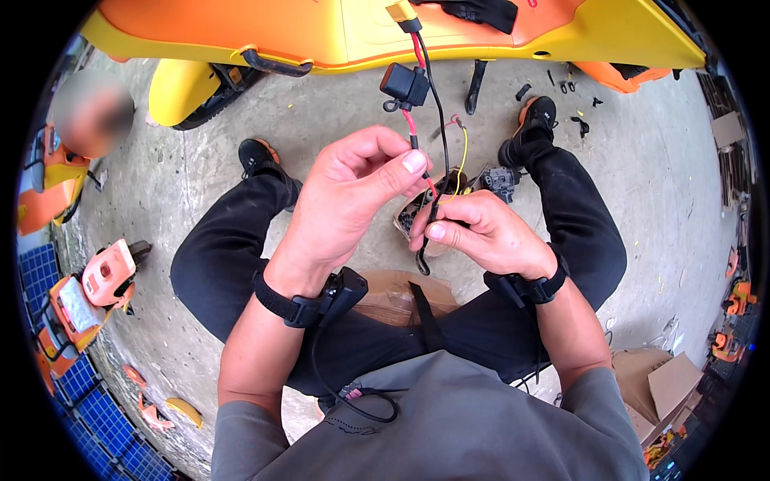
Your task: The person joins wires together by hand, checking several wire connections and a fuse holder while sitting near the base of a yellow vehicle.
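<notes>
My left hand [365, 184] pinches a red wire [411, 124] with black sleeving, below a black fuse holder [401, 85]. At the top, a yellow connector [399, 13] joins red and black leads that hang from the orange-and-yellow panel [321, 32]. My right hand [473, 228] grips a black cable [425, 256] lower down, where red, black and thin yellow [464, 152] wires run together; its lower end curves downward. Behind my hands, a container of small dark parts [411, 216] and a grey metal part [501, 183] are on the concrete floor, partly hidden.
A cardboard box [377, 298] lies under me; another open box [674, 381] is at the lower right. Orange machine bodies [108, 268] and blue crates [80, 377] line the left. Another person [92, 112] appears at the upper left. Small black parts [581, 127] lie by my right shoe.
</notes>
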Tool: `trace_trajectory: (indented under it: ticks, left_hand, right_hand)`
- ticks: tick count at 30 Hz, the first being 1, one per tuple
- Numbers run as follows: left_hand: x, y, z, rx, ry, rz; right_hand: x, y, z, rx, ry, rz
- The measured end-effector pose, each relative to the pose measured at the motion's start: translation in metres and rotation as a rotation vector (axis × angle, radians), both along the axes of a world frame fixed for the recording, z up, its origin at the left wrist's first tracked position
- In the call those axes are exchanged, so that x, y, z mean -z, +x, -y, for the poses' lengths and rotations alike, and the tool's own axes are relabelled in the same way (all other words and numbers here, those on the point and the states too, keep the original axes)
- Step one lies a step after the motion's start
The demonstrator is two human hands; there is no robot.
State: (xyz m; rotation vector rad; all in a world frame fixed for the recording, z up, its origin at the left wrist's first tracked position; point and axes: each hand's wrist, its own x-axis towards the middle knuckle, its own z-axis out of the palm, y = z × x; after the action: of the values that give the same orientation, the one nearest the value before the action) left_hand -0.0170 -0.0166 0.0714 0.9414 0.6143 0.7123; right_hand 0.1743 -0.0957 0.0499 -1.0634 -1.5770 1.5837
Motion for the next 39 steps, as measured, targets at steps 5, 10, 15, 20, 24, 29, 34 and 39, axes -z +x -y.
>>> trace_trajectory:
  ticks: [5, 10, 15, 20, 24, 29, 34, 39]
  left_hand:
    - [0.0005, -0.0002, -0.0002, -0.010, 0.011, 0.000]
    - [-0.0013, 0.0003, 0.0006, -0.023, 0.013, -0.009]
    - [-0.0003, -0.0004, 0.0001, -0.013, 0.032, -0.015]
    - [-0.0014, -0.0007, -0.0004, 0.005, 0.032, -0.006]
    - [0.0013, -0.0021, -0.0008, 0.024, 0.037, 0.035]
    - [0.0012, -0.0025, -0.0008, 0.027, 0.048, 0.026]
    - [-0.0001, -0.0016, -0.0001, 0.019, 0.037, 0.024]
    - [0.0001, -0.0016, 0.0001, 0.015, 0.036, 0.029]
  right_hand:
    - [-0.0008, -0.0001, 0.0007, 0.000, 0.004, 0.008]
    - [-0.0020, -0.0004, 0.0006, 0.000, -0.002, 0.005]
    - [-0.0011, -0.0006, 0.0008, -0.002, 0.005, 0.011]
    - [-0.0001, -0.0007, 0.0012, 0.012, -0.006, -0.004]
    - [-0.0010, -0.0007, 0.0010, 0.016, -0.003, -0.005]
    - [-0.0010, -0.0012, 0.0011, 0.018, 0.004, -0.005]
    - [-0.0010, -0.0005, 0.0013, 0.014, 0.009, 0.012]
    - [-0.0016, 0.0000, 0.0007, 0.002, -0.007, 0.026]
